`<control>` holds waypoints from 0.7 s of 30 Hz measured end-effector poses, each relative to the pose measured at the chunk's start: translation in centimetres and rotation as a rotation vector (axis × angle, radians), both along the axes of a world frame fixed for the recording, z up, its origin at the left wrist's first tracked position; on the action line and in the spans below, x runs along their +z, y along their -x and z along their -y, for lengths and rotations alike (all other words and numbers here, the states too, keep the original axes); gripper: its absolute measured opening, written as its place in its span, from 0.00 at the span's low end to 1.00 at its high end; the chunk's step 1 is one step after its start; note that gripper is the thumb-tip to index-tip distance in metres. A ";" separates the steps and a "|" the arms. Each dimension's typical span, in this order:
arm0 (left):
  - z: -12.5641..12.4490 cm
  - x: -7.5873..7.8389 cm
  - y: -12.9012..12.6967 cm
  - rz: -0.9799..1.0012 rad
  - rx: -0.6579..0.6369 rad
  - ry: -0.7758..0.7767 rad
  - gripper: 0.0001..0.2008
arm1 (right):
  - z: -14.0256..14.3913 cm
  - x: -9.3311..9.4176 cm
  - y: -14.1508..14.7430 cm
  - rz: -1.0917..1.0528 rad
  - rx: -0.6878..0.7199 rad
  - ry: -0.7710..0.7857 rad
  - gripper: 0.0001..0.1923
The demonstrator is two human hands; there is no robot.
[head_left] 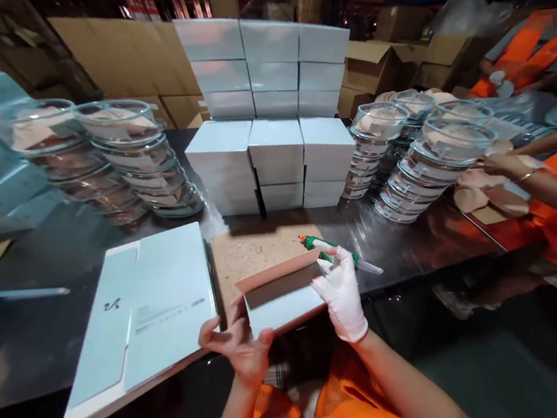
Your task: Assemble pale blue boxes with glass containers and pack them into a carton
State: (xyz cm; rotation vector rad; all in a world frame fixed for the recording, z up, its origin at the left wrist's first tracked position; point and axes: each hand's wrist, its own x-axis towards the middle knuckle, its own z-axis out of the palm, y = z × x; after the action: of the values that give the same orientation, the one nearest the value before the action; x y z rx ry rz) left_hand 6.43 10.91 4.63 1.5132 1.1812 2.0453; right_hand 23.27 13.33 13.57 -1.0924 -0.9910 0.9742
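So the half-folded box [281,296] is up off the dark table [412,234], held just over its near edge, right in front of the orange vest. Pale blue outside, brownish card along the raised back flap. Its long axis runs left to right, climbing a bit toward the right, and the open side tips up and toward the camera.

Left hand [239,348], bare, has the lower left corner pinched, thumb on the front panel, fingers underneath. Right hand [342,292], in a white glove, is clamped on the right end, fingers curled over the top edge; might be pressing a flap in, hard to tell from here.

Looks like the folding stage to me: walls going up, nothing closed. Next move probably calls for holding the left corner steady while the right side flap gets tucked square.

Around it: flat unfolded blanks [140,319] just to the left, a green-tipped tool [337,256] lying right behind the glove, finished white boxes [276,162] stacked further back, glass lidded dishes [418,159] either side
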 end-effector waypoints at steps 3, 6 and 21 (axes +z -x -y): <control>-0.8 0.4 0.8 -0.114 -0.014 -0.071 0.18 | 0.0 -0.1 -1.1 -0.017 0.037 0.018 0.30; -1.3 -0.2 2.0 -0.269 0.016 -0.076 0.23 | 0.5 -0.3 -5.0 0.285 0.014 0.151 0.21; -2.8 -1.2 1.6 -0.324 -0.007 -0.190 0.14 | -1.8 -3.9 -8.5 0.606 -0.058 0.787 0.07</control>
State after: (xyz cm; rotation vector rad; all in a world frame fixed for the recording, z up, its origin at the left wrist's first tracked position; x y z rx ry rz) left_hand 4.86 13.75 3.41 1.9960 1.1123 2.0075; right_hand 31.76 15.10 9.64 -2.1513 -1.0579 1.0322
